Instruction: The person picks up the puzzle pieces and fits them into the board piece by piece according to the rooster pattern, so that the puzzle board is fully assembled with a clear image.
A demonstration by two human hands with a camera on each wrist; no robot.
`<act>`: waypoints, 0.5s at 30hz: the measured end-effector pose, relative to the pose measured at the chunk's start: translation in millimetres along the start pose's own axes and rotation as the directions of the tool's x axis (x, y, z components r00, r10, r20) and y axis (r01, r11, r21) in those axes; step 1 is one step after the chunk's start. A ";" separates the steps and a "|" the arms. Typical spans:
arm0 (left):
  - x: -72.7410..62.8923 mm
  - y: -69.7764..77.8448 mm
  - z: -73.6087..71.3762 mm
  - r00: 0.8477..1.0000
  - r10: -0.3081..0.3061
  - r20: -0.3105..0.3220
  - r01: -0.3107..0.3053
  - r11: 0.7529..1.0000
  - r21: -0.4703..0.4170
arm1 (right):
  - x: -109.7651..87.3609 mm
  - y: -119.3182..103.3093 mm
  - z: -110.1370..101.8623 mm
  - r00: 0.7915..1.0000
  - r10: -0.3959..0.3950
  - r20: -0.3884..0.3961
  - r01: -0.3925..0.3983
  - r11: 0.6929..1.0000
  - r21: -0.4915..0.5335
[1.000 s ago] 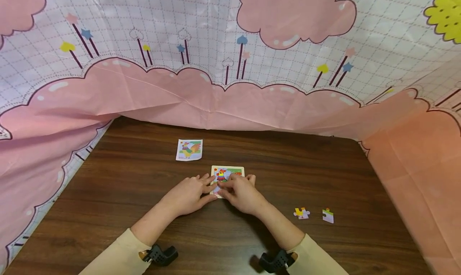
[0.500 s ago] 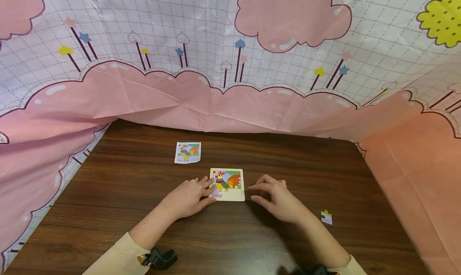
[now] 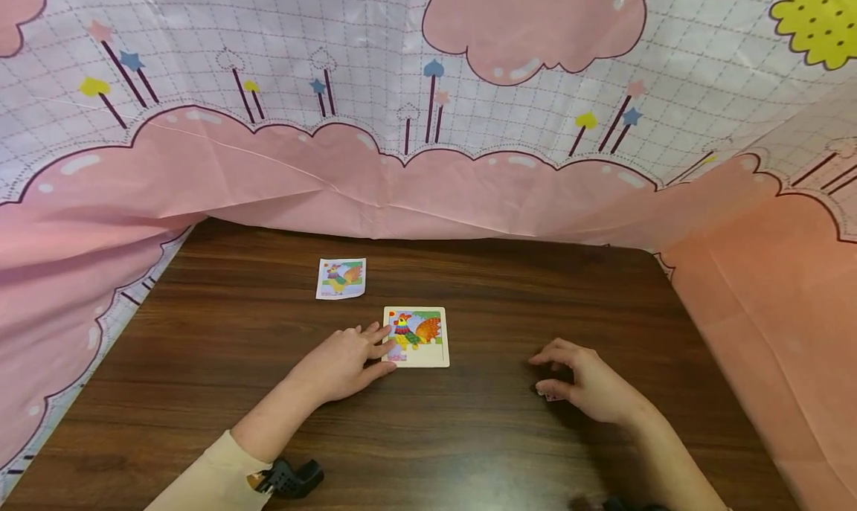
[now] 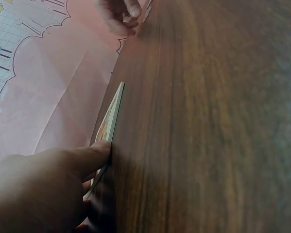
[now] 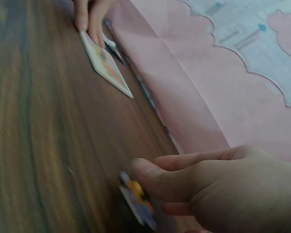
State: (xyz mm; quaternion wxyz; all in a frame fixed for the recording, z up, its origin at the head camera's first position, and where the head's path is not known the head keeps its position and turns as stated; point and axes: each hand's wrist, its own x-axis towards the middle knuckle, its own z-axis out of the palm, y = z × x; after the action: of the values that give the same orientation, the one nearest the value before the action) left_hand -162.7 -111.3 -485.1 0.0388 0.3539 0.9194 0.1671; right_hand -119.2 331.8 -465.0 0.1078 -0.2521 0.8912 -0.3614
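A small square jigsaw puzzle board with a pale frame lies on the table, showing a colourful rooster and a bare pale strip along its lower right. My left hand rests at the board's left side, fingers on its edge and thumb at the near corner. To the right, my right hand hovers with thumb and forefinger apart. Just under that thumb, a yellow and lilac puzzle piece shows blurred in the right wrist view, mostly covered in the head view. Whether the thumb touches it is unclear.
A paper picture of the same rooster lies behind the board, to the left. Dark wood table surrounds everything. A pink and white printed cloth hangs along the back and sides.
My right hand has left the board and moved right to the loose puzzle piece. Another loose piece is now hidden by that hand. The left hand stays on the board.
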 end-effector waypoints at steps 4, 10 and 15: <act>1.0 -0.1 -0.8 1.000 -0.002 0.004 0.002 1.000 0.003 | -12.8 6.9 -9.5 0.999 0.045 -0.004 -0.045 0.989 -0.142; 2.0 -0.5 -1.9 1.000 -0.011 0.009 0.011 1.000 0.007 | -20.3 16.9 -8.1 0.997 0.072 -0.021 -0.074 0.986 -0.152; 1.9 -0.4 -0.7 1.000 -0.012 0.010 0.012 1.000 0.009 | -22.1 19.8 -3.9 0.999 0.018 -0.040 -0.024 0.991 -0.133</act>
State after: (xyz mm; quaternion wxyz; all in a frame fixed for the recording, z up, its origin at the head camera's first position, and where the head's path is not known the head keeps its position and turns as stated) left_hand -164.6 -110.5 -484.4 0.0431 0.3492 0.9221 0.1610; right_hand -109.2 357.9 -475.8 0.0774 -0.2424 0.9179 -0.3045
